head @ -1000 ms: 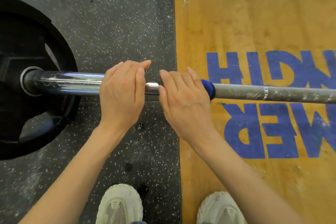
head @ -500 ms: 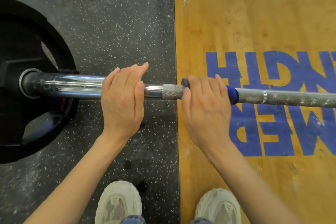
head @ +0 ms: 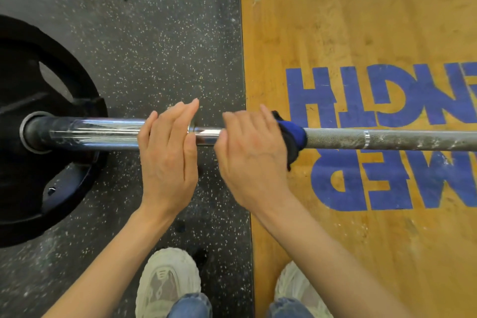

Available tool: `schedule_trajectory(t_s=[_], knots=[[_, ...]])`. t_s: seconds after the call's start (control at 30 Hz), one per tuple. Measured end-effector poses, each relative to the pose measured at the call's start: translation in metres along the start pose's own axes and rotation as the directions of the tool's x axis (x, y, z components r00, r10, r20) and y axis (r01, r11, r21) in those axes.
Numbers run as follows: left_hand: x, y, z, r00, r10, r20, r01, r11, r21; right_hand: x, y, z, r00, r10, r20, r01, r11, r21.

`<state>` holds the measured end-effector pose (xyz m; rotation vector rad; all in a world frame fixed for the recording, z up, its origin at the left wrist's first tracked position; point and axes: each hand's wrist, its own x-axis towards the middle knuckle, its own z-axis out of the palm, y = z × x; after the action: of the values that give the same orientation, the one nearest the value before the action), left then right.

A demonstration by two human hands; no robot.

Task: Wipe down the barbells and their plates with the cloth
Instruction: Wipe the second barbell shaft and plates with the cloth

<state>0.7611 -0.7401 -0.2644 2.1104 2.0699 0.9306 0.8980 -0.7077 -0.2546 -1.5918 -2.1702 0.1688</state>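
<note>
Evidently your right hand (head: 254,152) wraps the cloth (head: 293,134) round the bar (head: 387,139) to scrub; left hand (head: 167,155) (fingers straight) steadies beside it.

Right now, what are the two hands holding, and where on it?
The right hand grips the blue cloth wrapped round the barbell shaft by the collar. The left hand rests open on the sleeve's inner end.

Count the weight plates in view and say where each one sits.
1. A black weight plate sits on the left end of the barbell, standing on the speckled rubber floor. More may be hidden behind it or beyond the frame's edges.
</note>
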Motion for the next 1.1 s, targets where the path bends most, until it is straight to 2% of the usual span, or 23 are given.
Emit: schedule_trajectory(t_s=[0.1,0.2,0.27,0.37,0.43,0.47,0.53,0.6,0.63,0.7,0.77,0.8,0.87,0.93,1.03,1.1], knots=[[-0.011,0.005,-0.011,0.998,0.005,0.059,-0.006,1.000,0.019,-0.008,0.020,-0.007,0.993,-0.112,0.043,0.113,0.993,-0.022],[-0.016,0.010,-0.026,0.996,0.016,0.088,-0.021,0.998,0.058,-0.023,0.031,-0.020,1.000,-0.009,-0.027,0.008,0.999,-0.041],[-0.012,0.014,-0.034,0.993,0.060,0.101,-0.070,0.993,0.097,-0.025,0.011,-0.016,1.000,0.019,-0.012,-0.020,0.999,-0.050],[-0.004,0.021,-0.034,0.979,0.122,0.163,-0.150,0.974,0.168,-0.026,-0.007,-0.008,0.993,-0.105,0.055,0.107,0.993,-0.038],[-0.004,0.023,-0.031,0.967,0.120,0.225,-0.166,0.966,0.197,-0.036,0.012,-0.018,0.977,-0.184,0.103,0.189,0.981,-0.036],[-0.006,0.023,-0.030,0.961,0.113,0.251,-0.165,0.966,0.200,-0.044,0.025,-0.026,0.979,-0.170,0.110,0.177,0.983,-0.055],[-0.012,0.022,-0.028,0.956,0.099,0.277,-0.154,0.971,0.184,-0.054,0.037,-0.038,0.996,-0.054,0.065,0.061,0.992,-0.109],[-0.019,0.023,-0.028,0.961,0.086,0.265,-0.133,0.977,0.167,-0.052,0.020,-0.032,0.999,0.008,0.047,-0.003,0.993,-0.115],[-0.023,0.024,-0.028,0.965,0.084,0.250,-0.126,0.980,0.157,-0.050,0.007,-0.025,0.998,-0.007,0.057,0.014,0.993,-0.116],[-0.030,0.026,-0.030,0.970,0.091,0.225,-0.124,0.983,0.138,-0.048,-0.010,-0.015,0.991,-0.111,0.074,0.118,0.989,-0.093],[-0.036,0.025,-0.033,0.970,0.100,0.222,-0.130,0.983,0.128,-0.052,0.004,-0.022,0.974,-0.195,0.114,0.206,0.974,-0.093],[-0.040,0.026,-0.035,0.971,0.100,0.218,-0.129,0.984,0.123,-0.057,0.016,-0.029,0.976,-0.186,0.116,0.199,0.974,-0.105],[-0.044,0.030,-0.035,0.977,0.098,0.189,-0.121,0.986,0.114,-0.064,0.031,-0.043,0.994,-0.084,0.070,0.094,0.984,-0.150],[-0.048,0.032,-0.032,0.984,0.097,0.151,-0.115,0.987,0.112,-0.060,0.017,-0.040,0.997,-0.020,0.076,0.031,0.988,-0.150],[-0.053,0.029,-0.030,0.987,0.116,0.111,-0.128,0.986,0.104,-0.058,-0.019,-0.020,0.989,-0.089,0.122,0.100,0.991,-0.084],[-0.054,0.027,-0.030,0.985,0.133,0.110,-0.145,0.983,0.110,-0.068,-0.010,-0.025,0.971,-0.148,0.188,0.162,0.985,-0.060]])
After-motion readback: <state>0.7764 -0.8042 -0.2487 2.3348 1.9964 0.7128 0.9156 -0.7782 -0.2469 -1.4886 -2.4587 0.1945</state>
